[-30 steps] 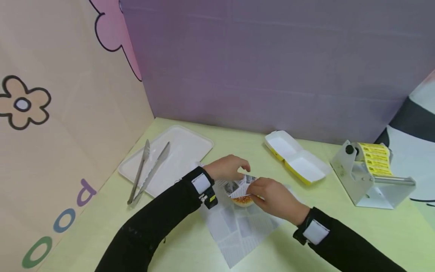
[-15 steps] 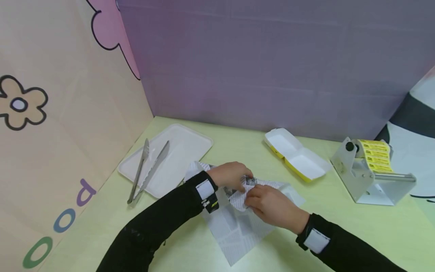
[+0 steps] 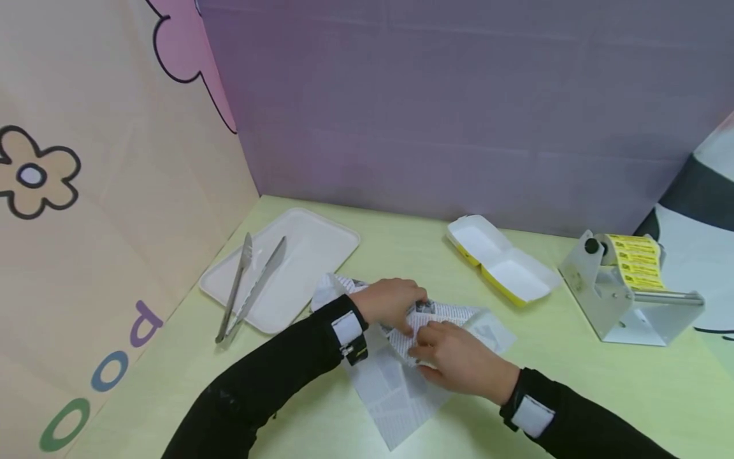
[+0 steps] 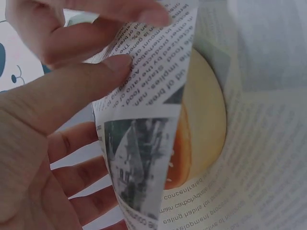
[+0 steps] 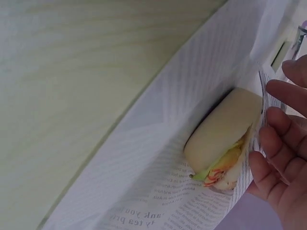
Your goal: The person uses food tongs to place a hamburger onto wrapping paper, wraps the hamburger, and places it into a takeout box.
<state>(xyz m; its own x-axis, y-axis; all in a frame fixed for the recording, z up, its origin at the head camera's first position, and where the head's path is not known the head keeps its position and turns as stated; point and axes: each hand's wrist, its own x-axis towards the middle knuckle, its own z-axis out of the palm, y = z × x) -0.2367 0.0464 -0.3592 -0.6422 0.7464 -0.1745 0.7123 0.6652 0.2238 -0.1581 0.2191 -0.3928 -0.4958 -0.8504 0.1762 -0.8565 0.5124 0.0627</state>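
Observation:
A sheet of newsprint-patterned wrapping paper (image 3: 395, 395) lies on the table, its far part folded over a burger. In the left wrist view the burger's pale bun (image 4: 208, 115) shows past the flap's edge; lettuce and filling show at the burger's (image 5: 225, 136) side in the right wrist view. My left hand (image 3: 390, 303) holds the far side of the fold, thumb on the printed flap and fingers behind it. My right hand (image 3: 459, 357) is at the flap's near right edge, its loosely bent fingers against the outside of the paper.
Left of the paper is a white tray (image 3: 321, 233) with metal tongs (image 3: 234, 290) lying across it. An open white and yellow clamshell box (image 3: 518, 277) stands behind right. Farther right is a label dispenser (image 3: 608, 306) with a yellow roll. Walls border the table's left and back.
The paper flap has come down toward me over the burger, which is now covered in the head view. My left hand has moved slightly nearer; my right hand has lowered and its fingers have loosened.

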